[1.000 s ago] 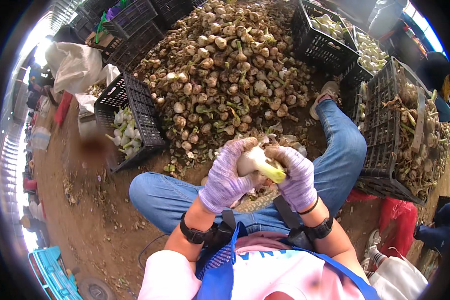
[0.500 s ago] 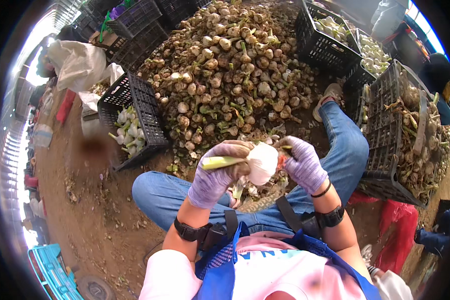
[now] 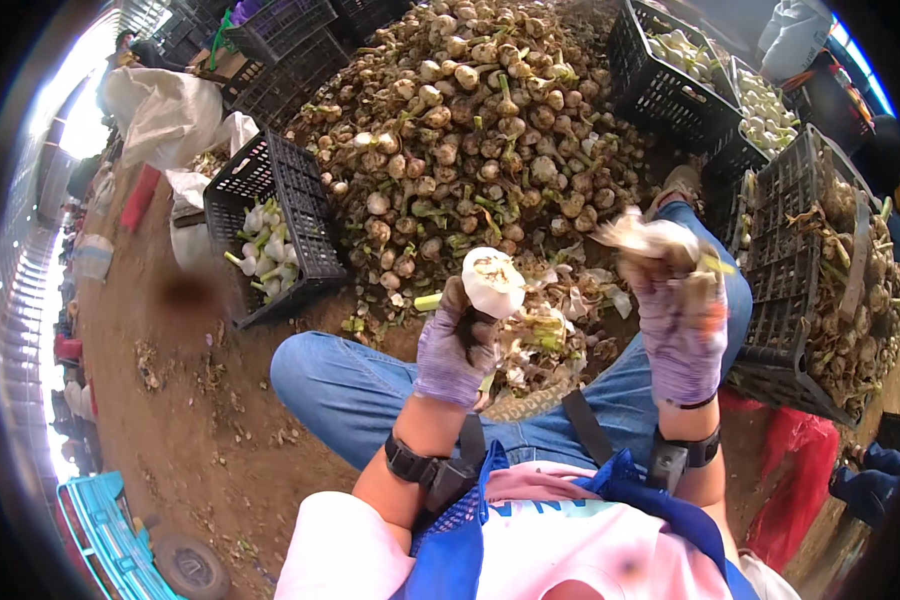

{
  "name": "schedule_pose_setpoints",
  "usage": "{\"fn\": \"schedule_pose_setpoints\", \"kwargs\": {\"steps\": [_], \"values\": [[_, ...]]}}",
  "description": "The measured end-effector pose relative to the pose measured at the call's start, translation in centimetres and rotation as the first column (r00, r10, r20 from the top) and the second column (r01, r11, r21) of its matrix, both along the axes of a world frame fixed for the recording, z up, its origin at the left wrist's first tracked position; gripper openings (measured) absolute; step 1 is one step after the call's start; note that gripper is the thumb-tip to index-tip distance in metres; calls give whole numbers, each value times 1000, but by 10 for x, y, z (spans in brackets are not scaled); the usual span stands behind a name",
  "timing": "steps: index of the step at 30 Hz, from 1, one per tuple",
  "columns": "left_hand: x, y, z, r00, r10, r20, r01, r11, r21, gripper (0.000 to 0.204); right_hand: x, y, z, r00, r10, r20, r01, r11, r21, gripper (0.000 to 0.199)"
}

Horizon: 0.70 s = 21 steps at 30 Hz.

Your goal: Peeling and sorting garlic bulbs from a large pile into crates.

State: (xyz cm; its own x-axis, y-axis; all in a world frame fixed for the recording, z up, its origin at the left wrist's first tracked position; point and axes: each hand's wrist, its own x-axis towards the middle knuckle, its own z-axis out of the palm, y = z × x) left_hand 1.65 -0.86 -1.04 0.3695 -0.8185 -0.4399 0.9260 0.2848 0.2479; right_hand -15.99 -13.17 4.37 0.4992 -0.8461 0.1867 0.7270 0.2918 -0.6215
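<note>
My left hand (image 3: 457, 350), in a purple knit glove with dark, soiled fingers, is closed around a white garlic bulb (image 3: 494, 284). The bulb's cut root end faces up, and its green stem pokes out to the left of the hand. To the right, over my knee, my right hand (image 3: 682, 315) is gloved alike and smeared by motion. Its fingers look curled, with a yellow tip and a bit of orange showing at them. A blurred whitish-brown clump, perhaps garlic skins, is at its fingertips; what exactly it grips is unclear.
A big heap of unpeeled garlic (image 3: 470, 130) rises ahead. Cleaned bulbs lie in a black crate (image 3: 315, 235) at left and another crate (image 3: 670, 105) at far right. A tilted crate (image 3: 780, 270) of dry stalks stands by my right knee. Peelings (image 3: 560, 310) litter the ground between my legs.
My hands were together at the bulb and have moved apart. The right went right and up; the left turned the bulb so its root end shows.
</note>
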Motion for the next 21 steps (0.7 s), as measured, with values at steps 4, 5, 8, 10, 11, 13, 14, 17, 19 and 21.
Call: {"fn": "schedule_pose_setpoints", "kwargs": {"steps": [4, 5, 8, 10, 11, 13, 14, 17, 19, 21], "values": [[-9, -2, -1, 997, -80, -10, 80, 995, -62, 37, 12, 10, -19, 705, -227, -672, -253, 805, -537, 69], [-10, -1, -2, 994, -101, 43, 101, 995, -16, 38, 24, 20, -13, 683, -504, -528, -218, 550, -806, 66], [-14, 2, -5, 916, -89, 392, 94, 996, 6, 32, 29, 24, -23, 689, -524, -501, -192, 535, -823, 45], [-7, 6, -4, 888, -99, 450, 102, 995, 17, 31, 23, 25, -32, 858, 3, -514, -118, 974, -191, 29], [-4, 8, 1, 879, -75, 472, 84, 996, 1, 29, 26, 22, -22, 950, 162, -266, -91, 961, 260, 25], [-2, 8, 3, 872, -56, 486, 76, 997, -21, 28, 11, -2, -25, 981, 67, -183, -4, 947, 322, 29], [2, 9, 0, 883, -44, 468, 49, 999, 2, 27, 10, -7, -35, 974, 100, -202, -45, 965, 259, 27], [14, 8, -3, 909, -35, 415, 12, 998, 59, 26, 24, -1, -58, 839, 149, -523, -160, 987, 25, 20], [35, 12, -16, 881, 27, 473, -89, 990, 110, 25, 35, 13, -64, 767, 213, -606, -300, 953, -45, 19], [63, 4, -14, 804, 155, 574, -332, 918, 217, 23, 33, 15, -93, 696, 72, -714, -300, 933, -198, 25]]}}
